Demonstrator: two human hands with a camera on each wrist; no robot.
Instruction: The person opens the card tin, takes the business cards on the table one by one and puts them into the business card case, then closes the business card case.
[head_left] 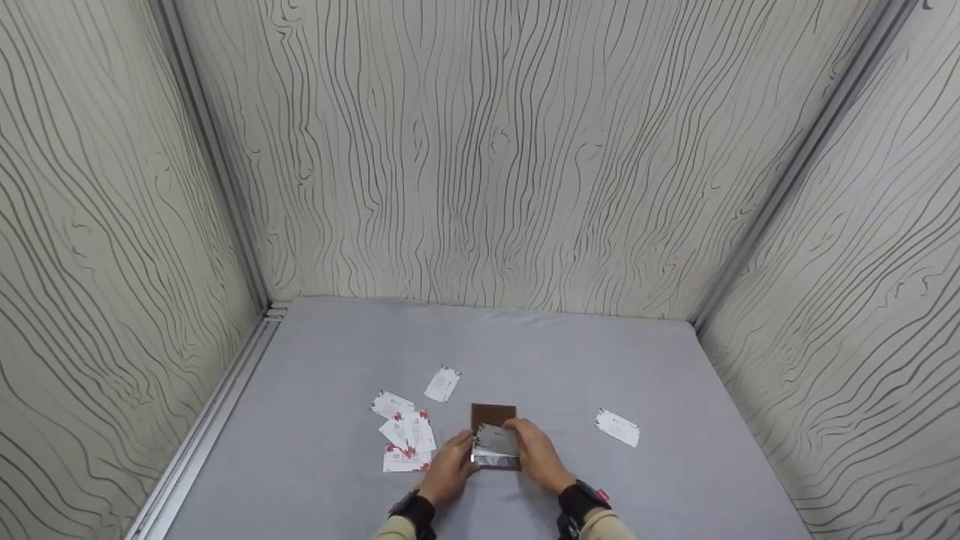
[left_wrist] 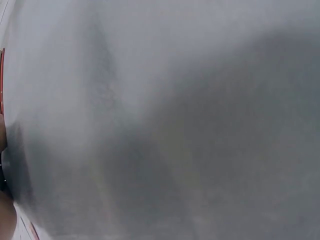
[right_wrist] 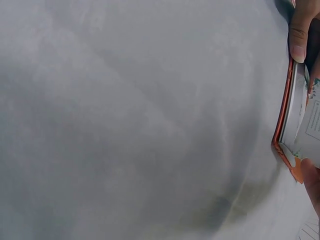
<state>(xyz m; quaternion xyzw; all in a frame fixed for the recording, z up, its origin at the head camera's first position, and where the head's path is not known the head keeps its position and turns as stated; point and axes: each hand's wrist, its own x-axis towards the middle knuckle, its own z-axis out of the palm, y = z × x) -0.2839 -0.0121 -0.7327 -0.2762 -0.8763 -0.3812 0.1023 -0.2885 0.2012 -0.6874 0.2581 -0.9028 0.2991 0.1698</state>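
A brown card case (head_left: 493, 413) lies open on the grey cloth in front of the person, its shiny metal side nearest the body. The left hand (head_left: 450, 466) grips the case by its left side. Over the case, a white business card (head_left: 496, 439) is pinched by the right hand (head_left: 538, 454). Seen from the right wrist, the printed card (right_wrist: 311, 127) slants at the metal opening, the left thumb (right_wrist: 298, 37) presses the case's near rim, and the right thumb (right_wrist: 310, 180) is at the card's edge. Only a sliver of the case (left_wrist: 2, 80) shows in the left wrist view.
Left of the hands, several overlapping cards with red flowers (head_left: 407, 459) lie beside a white card (head_left: 393, 405). Another card (head_left: 443, 384) lies farther back, and one more (head_left: 618, 427) is to the right. Wood-grain patterned walls (head_left: 480, 150) enclose the table (head_left: 562, 352) behind and at both sides.
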